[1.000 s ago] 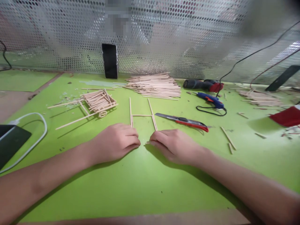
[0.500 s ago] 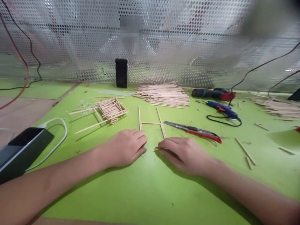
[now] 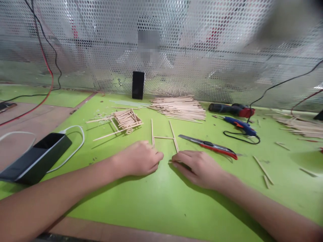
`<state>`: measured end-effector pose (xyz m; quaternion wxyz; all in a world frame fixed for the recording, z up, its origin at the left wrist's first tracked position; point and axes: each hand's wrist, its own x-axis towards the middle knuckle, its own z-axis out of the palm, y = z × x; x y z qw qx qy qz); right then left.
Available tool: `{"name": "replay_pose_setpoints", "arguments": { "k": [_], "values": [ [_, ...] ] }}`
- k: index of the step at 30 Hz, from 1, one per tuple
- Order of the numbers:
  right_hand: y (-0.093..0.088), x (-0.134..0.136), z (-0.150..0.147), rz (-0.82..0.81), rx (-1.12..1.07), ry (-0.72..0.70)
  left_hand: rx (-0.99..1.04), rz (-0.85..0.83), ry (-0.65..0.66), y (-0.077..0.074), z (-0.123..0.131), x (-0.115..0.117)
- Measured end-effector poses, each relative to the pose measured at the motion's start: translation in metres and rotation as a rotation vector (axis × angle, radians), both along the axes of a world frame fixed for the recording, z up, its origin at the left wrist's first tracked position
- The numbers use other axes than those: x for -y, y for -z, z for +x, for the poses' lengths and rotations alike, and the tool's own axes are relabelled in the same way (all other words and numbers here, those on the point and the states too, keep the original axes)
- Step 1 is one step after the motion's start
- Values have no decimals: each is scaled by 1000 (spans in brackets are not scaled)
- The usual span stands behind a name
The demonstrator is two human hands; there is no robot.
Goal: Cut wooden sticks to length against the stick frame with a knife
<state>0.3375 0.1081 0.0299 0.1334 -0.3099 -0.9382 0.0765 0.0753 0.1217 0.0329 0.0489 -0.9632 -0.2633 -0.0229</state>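
Note:
Two long wooden sticks joined by a short cross stick form an H-shaped frame (image 3: 163,136) lying on the green table (image 3: 151,201). My left hand (image 3: 138,159) rests with curled fingers on the near end of the frame's left stick. My right hand (image 3: 199,166) lies over the near end of the right stick, its fingertips pressed together on a thin stick tip. The frame's near ends are hidden under both hands.
A small stick cart (image 3: 125,119) sits to the left, a stick pile (image 3: 179,108) behind. A red utility knife (image 3: 209,147), blue glue gun (image 3: 239,124) and dark tool (image 3: 230,108) lie to the right. A phone (image 3: 138,85) leans on the mesh wall; a black device (image 3: 35,158) with white cable is at left.
The view has tilted up and shifted, showing more of the left side. Both hands stay on the frame's near ends, fingers drawn slightly closer together.

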Motion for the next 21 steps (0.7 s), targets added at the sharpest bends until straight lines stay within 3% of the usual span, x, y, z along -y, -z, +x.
{"name": "replay_pose_setpoints", "arguments": {
  "k": [3,7,11,14,18,21],
  "values": [
    [0,0,2,-2,-2,4,13,43,-24,-11,-8,-3],
    [0,1,5,-29,-8,21,73,174,-214,-49,-39,-18],
    [1,2,5,-22,-7,12,-51,316,-842,-79,-77,-37],
    [1,3,3,-10,-14,-1,-139,260,-1140,-84,-95,-46],
    [0,3,2,-15,-26,-5,-107,180,-1164,-75,-96,-48],
    [-2,3,2,-7,-57,-18,-15,195,-985,-61,-78,-40]
  ]
}}
